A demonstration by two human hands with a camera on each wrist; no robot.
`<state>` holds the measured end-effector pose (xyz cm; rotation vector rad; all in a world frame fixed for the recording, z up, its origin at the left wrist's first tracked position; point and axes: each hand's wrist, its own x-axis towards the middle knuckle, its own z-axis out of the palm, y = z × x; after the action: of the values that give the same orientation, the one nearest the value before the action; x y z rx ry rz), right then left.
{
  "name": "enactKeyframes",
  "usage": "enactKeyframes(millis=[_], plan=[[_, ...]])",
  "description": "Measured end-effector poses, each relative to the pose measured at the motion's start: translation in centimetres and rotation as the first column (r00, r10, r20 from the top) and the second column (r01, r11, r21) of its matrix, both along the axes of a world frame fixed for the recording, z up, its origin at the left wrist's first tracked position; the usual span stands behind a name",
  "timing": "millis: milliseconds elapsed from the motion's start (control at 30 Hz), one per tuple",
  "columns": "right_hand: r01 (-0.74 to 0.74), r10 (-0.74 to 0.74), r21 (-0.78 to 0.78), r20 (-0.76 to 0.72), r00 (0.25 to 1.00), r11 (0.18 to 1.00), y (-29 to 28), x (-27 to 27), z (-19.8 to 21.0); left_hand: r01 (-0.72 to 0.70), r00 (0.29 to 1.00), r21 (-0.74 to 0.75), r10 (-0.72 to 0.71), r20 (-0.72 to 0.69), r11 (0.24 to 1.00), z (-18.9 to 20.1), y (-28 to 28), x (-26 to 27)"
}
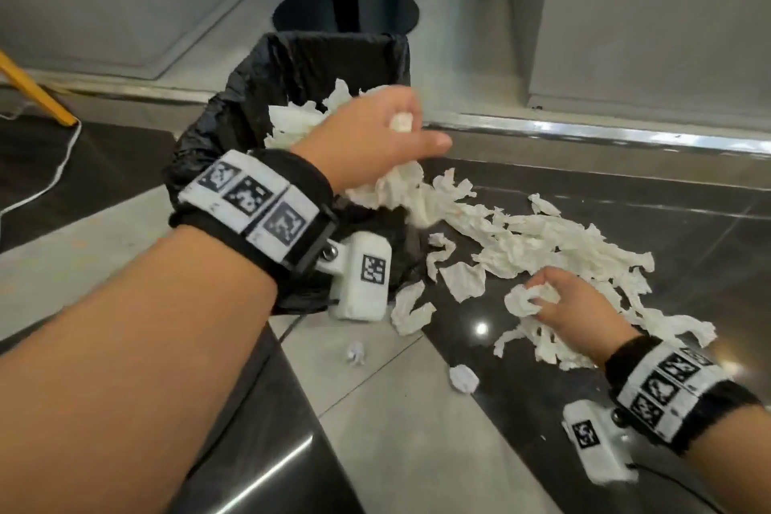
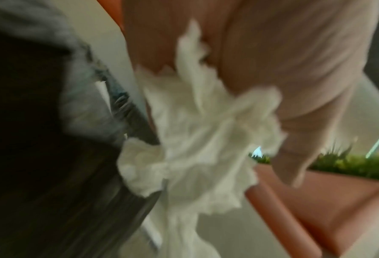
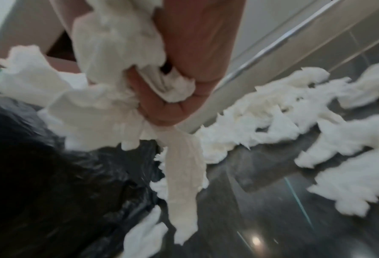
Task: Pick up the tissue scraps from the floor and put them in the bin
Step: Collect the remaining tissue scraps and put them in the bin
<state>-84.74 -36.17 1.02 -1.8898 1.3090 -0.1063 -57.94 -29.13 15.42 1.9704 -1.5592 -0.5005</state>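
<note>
A bin [image 1: 317,63] lined with a black bag stands on the floor, with white tissue [image 1: 292,121] inside it. My left hand [image 1: 400,154] hovers over the bin's right rim and grips a bunch of tissue scraps [image 1: 388,188] that hangs below it. The blurred left wrist view shows that bunch [image 2: 206,139] under the palm, beside the dark liner [image 2: 40,139]. My right hand [image 1: 538,305] is low on the dark floor and grips a wad of scraps [image 1: 521,300]. In the right wrist view its fingers [image 3: 168,104] curl round tissue [image 3: 117,69]. Several loose scraps [image 1: 542,238] lie between the hands.
A black pedestal base [image 1: 346,12] stands behind the bin. A metal strip [image 1: 584,129] crosses the floor. A yellow leg [image 1: 37,92] and a white cable [image 1: 54,175] are at the left. Two small crumpled balls [image 1: 463,378] [image 1: 354,353] lie on the near tiles.
</note>
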Motion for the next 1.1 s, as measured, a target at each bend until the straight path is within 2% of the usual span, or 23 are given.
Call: enactKeyframes(millis=[67, 133, 200, 267, 333, 400, 467, 567, 600, 667, 700, 767, 833, 867, 933, 1000, 1033, 1100], plan=[[0.018, -0.017, -0.031, 0.025, 1.000, 0.999, 0.0, 0.4, 2.2, -0.103, 0.995, -0.127, 0.104, 0.007, 0.987, 3.0, -1.3, 2.6], [0.030, -0.023, -0.124, 0.061, 0.998, 0.992, -0.3, 1.1, 4.9, -0.162, 0.983, -0.123, 0.172, 0.069, 0.979, 4.6, -2.7, 5.0], [0.033, -0.014, -0.233, 0.082, 0.997, 0.972, -0.9, 2.2, 7.8, -0.178, 0.960, 0.009, 0.171, 0.224, 0.984, 5.2, -4.1, 7.3], [0.048, -0.008, -0.303, 0.133, 0.991, 0.952, -1.4, 3.6, 10.7, -0.153, 0.927, 0.170, 0.082, 0.367, 0.974, 5.0, -5.1, 9.2], [0.083, -0.005, -0.358, 0.216, 0.976, 0.930, -1.8, 5.4, 13.4, -0.136, 0.907, 0.253, 0.018, 0.420, 0.958, 4.7, -5.4, 10.4], [0.097, 0.024, -0.427, 0.270, 0.963, 0.899, -2.1, 7.6, 15.6, -0.138, 0.887, 0.261, 0.002, 0.462, 0.955, 4.3, -5.1, 11.1], [0.103, 0.066, -0.474, 0.327, 0.943, 0.874, -2.2, 10.1, 17.4, -0.130, 0.868, 0.198, 0.014, 0.497, 0.972, 4.1, -4.1, 11.0], [0.126, 0.133, -0.532, 0.420, 0.898, 0.837, -2.7, 14.7, 19.3, -0.070, 0.867, -0.060, 0.090, 0.491, 0.996, 3.9, -1.1, 9.9], [0.140, 0.149, -0.538, 0.458, 0.876, 0.831, -3.0, 16.4, 19.6, -0.020, 0.870, -0.132, 0.083, 0.486, 0.991, 3.8, 0.3, 9.3], [0.146, 0.169, -0.538, 0.492, 0.854, 0.830, -3.5, 20.0, 19.6, 0.138, 0.858, -0.160, -0.038, 0.512, 0.977, 2.9, 2.9, 7.6], [0.109, 0.184, -0.533, 0.468, 0.865, 0.839, -3.8, 21.5, 19.5, 0.232, 0.834, -0.132, -0.127, 0.537, 0.964, 2.2, 4.0, 6.6], [-0.075, 0.280, -0.500, 0.349, 0.894, 0.863, -4.1, 23.9, 18.8, 0.410, 0.742, -0.026, -0.317, 0.590, 0.912, -0.5, 5.7, 4.7], [-0.250, 0.381, -0.499, 0.179, 0.907, 0.830, -4.4, 24.9, 17.8, 0.506, 0.655, 0.165, -0.502, 0.565, 0.847, -4.5, 6.6, 2.8], [-0.266, 0.386, -0.512, 0.140, 0.912, 0.816, -4.6, 24.7, 17.3, 0.495, 0.647, 0.283, -0.566, 0.510, 0.821, -6.8, 7.0, 2.0], [-0.178, 0.319, -0.545, 0.176, 0.931, 0.820, -4.7, 23.0, 16.0, 0.400, 0.679, 0.507, -0.618, 0.396, 0.764, -12.0, 7.8, 0.7], [-0.042, 0.228, -0.568, 0.261, 0.938, 0.822, -4.1, 20.0, 14.1, 0.347, 0.701, 0.627, -0.637, 0.321, 0.697, -16.6, 9.1, 0.0], [-0.028, 0.206, -0.574, 0.248, 0.947, 0.818, -3.5, 18.0, 12.8, 0.334, 0.713, 0.657, -0.638, 0.293, 0.675, -18.3, 9.8, -0.3], [-0.186, 0.244, -0.502, 0.052, 0.968, 0.844, -1.7, 13.3, 8.8, 0.318, 0.745, 0.694, -0.623, 0.238, 0.646, -20.9, 10.8, -0.7]])
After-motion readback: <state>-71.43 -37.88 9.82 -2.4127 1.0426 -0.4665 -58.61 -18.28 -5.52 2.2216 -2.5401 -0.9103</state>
